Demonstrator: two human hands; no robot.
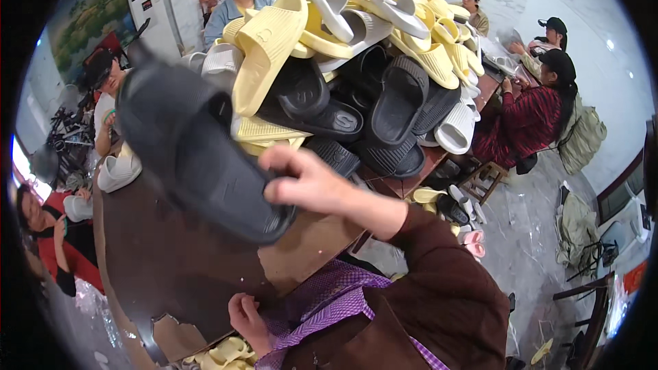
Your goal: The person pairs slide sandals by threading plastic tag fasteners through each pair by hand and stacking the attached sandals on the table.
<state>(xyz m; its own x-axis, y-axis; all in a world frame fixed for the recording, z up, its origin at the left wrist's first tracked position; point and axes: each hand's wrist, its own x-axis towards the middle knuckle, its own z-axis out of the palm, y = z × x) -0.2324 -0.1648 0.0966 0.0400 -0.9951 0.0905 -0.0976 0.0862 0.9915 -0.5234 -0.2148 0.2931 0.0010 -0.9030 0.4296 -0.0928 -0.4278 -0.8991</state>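
A black slide slipper (226, 171), blurred at its toe end, is held up over the table by my right hand (305, 181). My thumb and fingers grip it at the heel end. Low in the view, my left hand (249, 318) rests by the near table edge with its fingers curled in and nothing seen in them. Behind the held slipper rises a heap of slides: black ones (397, 99) lie in its front, with yellow ones (271, 48) and white ones (456, 127) around and on top.
Brown board covers the table (164, 233), torn near its edge. A white slipper (118, 173) lies at its left side. More yellow slides (223, 356) are below the near edge. Several people sit around the table. A wooden stool (485, 179) and loose slippers (459, 205) stand at right.
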